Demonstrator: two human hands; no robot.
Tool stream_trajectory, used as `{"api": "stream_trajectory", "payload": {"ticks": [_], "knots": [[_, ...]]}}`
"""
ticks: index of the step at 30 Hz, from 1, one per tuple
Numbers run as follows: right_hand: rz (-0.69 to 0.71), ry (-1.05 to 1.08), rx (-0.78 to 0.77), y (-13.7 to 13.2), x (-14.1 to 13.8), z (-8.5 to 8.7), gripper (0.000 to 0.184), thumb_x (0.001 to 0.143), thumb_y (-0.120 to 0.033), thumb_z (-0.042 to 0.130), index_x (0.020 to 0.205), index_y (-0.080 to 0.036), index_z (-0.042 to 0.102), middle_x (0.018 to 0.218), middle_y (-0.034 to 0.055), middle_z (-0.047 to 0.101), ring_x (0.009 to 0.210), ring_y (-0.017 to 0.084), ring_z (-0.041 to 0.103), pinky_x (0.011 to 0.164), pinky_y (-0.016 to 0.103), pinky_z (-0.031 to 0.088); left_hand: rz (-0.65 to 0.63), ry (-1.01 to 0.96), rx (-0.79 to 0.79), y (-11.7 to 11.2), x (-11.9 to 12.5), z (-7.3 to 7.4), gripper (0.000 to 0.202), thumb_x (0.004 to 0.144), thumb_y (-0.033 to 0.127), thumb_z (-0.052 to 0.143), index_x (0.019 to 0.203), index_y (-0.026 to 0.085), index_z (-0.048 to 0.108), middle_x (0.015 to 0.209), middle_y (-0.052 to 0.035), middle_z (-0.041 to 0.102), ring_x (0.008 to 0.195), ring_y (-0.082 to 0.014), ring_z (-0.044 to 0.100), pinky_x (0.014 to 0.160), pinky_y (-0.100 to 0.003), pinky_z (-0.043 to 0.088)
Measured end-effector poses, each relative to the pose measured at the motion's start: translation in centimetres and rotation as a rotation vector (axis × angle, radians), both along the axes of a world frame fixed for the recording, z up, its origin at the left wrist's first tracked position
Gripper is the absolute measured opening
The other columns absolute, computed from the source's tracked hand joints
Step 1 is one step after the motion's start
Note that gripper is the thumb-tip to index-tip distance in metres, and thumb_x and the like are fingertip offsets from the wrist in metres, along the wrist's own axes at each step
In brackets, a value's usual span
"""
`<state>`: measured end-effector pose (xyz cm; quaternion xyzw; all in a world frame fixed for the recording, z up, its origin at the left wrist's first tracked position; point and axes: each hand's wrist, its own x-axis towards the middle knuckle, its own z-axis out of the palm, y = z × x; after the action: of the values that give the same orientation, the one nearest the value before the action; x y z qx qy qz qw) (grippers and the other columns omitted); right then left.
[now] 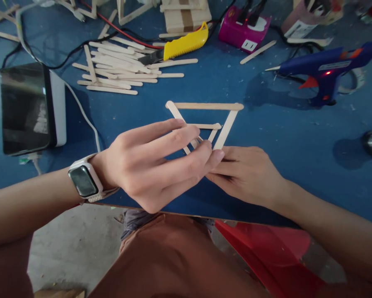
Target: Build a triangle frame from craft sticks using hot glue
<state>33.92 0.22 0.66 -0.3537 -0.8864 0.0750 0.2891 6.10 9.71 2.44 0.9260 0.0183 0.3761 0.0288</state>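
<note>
A triangle of wooden craft sticks (208, 106) lies on the blue table (285, 136), point toward me, with a shorter cross stick (206, 126) inside it. My left hand (155, 165), a watch on its wrist, reaches over the triangle's near corner with its fingers stretched out and their tips touching the sticks there. My right hand (246, 171) lies beside it at the same corner, fingers pressed together on the stick ends; that corner is hidden under both hands.
A pile of loose craft sticks (117, 68) lies at the back left beside a yellow utility knife (186, 43). A blue glue gun (325, 68) stands at the right, a pink power strip (243, 29) behind, a phone (24, 107) at the left.
</note>
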Motion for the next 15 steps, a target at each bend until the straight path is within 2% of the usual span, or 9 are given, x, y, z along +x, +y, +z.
{"api": "stream_trajectory", "payload": {"ticks": [3, 6, 8, 10, 12, 14, 15], "knots": [[0.013, 0.008, -0.016, 0.1, 0.1, -0.1, 0.024, 0.120, -0.013, 0.071, 0.108, -0.023, 0.090, 0.104, 0.0018, 0.092, 0.090, 0.018, 0.089, 0.066, 0.032, 0.062, 0.016, -0.050, 0.007, -0.1, 0.4, -0.8, 0.026, 0.111, 0.017, 0.089, 0.134, 0.031, 0.089, 0.124, 0.0013, 0.094, 0.107, -0.0302, 0.099, 0.098, -0.045, 0.089], [0.043, 0.189, -0.085, 0.3, 0.3, 0.2, 0.013, 0.115, -0.015, 0.080, 0.112, -0.024, 0.087, 0.107, 0.0012, 0.092, 0.091, 0.017, 0.089, 0.074, 0.029, 0.069, 0.052, -0.116, 0.103, 0.2, 0.6, -0.2, 0.015, 0.113, 0.022, 0.089, 0.125, 0.029, 0.090, 0.116, 0.0011, 0.095, 0.095, -0.0272, 0.098, 0.079, -0.037, 0.087], [0.012, 0.271, -0.112, 0.5, 0.5, 0.7, 0.012, 0.110, -0.015, 0.086, 0.112, -0.027, 0.088, 0.105, 0.0003, 0.090, 0.086, 0.016, 0.087, 0.076, 0.030, 0.071, 0.101, -0.159, 0.149, 0.4, 0.6, 0.4, 0.009, 0.115, 0.024, 0.087, 0.122, 0.028, 0.091, 0.112, 0.0007, 0.096, 0.090, -0.0256, 0.097, 0.072, -0.034, 0.084], [-0.050, 0.288, -0.092, 0.6, 0.6, 1.1, 0.018, 0.105, -0.013, 0.090, 0.111, -0.030, 0.089, 0.102, 0.0003, 0.089, 0.081, 0.017, 0.083, 0.072, 0.032, 0.069, 0.136, -0.195, 0.173, 0.7, 0.5, 0.7, 0.009, 0.117, 0.026, 0.086, 0.124, 0.028, 0.091, 0.107, 0.0013, 0.095, 0.087, -0.0228, 0.095, 0.071, -0.032, 0.082], [-0.135, 0.312, -0.058, 0.7, 0.5, 1.3, 0.024, 0.102, -0.014, 0.092, 0.118, -0.033, 0.090, 0.102, 0.0019, 0.088, 0.083, 0.020, 0.082, 0.070, 0.036, 0.068, 0.164, -0.191, 0.168, 0.9, 0.5, 0.6, 0.016, 0.121, 0.027, 0.081, 0.134, 0.024, 0.089, 0.109, -0.0003, 0.094, 0.089, -0.0206, 0.093, 0.078, -0.031, 0.082], [-0.202, 0.382, 0.002, 0.8, 0.3, 1.5, 0.035, 0.102, -0.023, 0.094, 0.134, -0.035, 0.088, 0.112, 0.0062, 0.089, 0.096, 0.028, 0.082, 0.075, 0.044, 0.069, 0.211, -0.180, 0.125, 1.0, 0.4, 0.3, 0.023, 0.126, 0.027, 0.071, 0.142, 0.018, 0.085, 0.117, -0.0033, 0.094, 0.095, -0.0194, 0.092, 0.088, -0.033, 0.081], [-0.222, 0.410, 0.040, 0.9, 0.2, 1.7, 0.044, 0.101, -0.028, 0.095, 0.143, -0.036, 0.086, 0.120, 0.0090, 0.088, 0.105, 0.032, 0.083, 0.079, 0.048, 0.070, 0.227, -0.229, 0.109, 0.9, 0.4, 0.2, 0.021, 0.126, 0.028, 0.072, 0.139, 0.018, 0.086, 0.113, -0.0020, 0.093, 0.091, -0.0174, 0.091, 0.087, -0.030, 0.080]]}}
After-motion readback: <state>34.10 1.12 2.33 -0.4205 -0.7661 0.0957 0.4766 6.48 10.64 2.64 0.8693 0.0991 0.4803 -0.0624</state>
